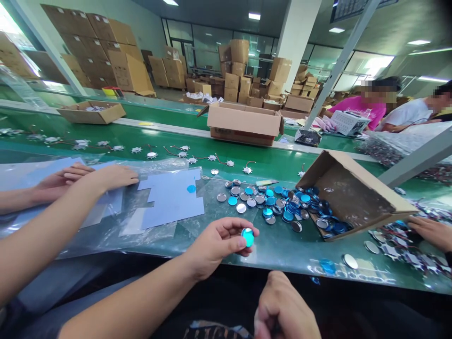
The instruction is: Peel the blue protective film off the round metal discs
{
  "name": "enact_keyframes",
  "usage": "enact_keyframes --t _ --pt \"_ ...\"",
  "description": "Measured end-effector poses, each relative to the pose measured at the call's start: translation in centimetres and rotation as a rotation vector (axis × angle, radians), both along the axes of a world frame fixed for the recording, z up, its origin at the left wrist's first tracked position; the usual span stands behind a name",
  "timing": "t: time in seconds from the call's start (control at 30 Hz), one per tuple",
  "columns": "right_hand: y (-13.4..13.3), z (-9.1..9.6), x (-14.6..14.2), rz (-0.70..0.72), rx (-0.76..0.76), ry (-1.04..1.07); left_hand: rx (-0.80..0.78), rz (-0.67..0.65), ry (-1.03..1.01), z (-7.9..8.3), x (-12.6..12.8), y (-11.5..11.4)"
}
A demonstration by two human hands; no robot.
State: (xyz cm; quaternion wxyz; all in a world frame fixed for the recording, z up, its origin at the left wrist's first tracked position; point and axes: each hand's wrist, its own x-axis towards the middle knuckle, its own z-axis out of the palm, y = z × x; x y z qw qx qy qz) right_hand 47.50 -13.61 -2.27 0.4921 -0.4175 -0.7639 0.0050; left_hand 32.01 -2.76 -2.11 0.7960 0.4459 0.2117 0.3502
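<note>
My left hand [224,242], coming in from the lower left, pinches a small round metal cap [247,238] with a shiny blue face between thumb and fingers, just above the table's front edge. Below and to the right, my right hand [284,308] is closed with its knuckles up. Its fingertips are hidden, so I cannot see whether anything is in them. Beyond my left hand lies a loose pile of similar caps [270,202], some blue, some bare silver. The pile spills from a tipped cardboard box [353,188].
At left, a co-worker's hands [115,177] rest over blue-white sheets [173,200] and clear plastic. Another person's hand [431,230] reaches among wired parts [406,249] at right. Small wired parts [183,154] line the green belt. An open carton [245,125] stands behind.
</note>
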Motion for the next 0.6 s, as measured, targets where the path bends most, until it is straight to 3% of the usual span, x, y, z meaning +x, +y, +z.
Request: enact_keyframes --t 0.13,0.27,0.43,0.6 --pt "-0.1 0.2 0.8 -0.253 0.049 -0.033 0.004 -0.197 -0.05 0.5 -0.6 -0.1" --pt "0.2 0.1 1.0 -0.302 0.145 -0.193 0.028 -0.278 0.025 0.7 -0.9 -1.1" --pt "0.4 -0.3 0.6 -0.324 0.236 -0.247 0.069 -0.222 0.101 0.4 -1.0 -2.0" --pt "0.7 0.3 0.6 -0.228 -0.046 -0.087 0.171 -0.066 0.086 0.2 -0.6 -2.6"
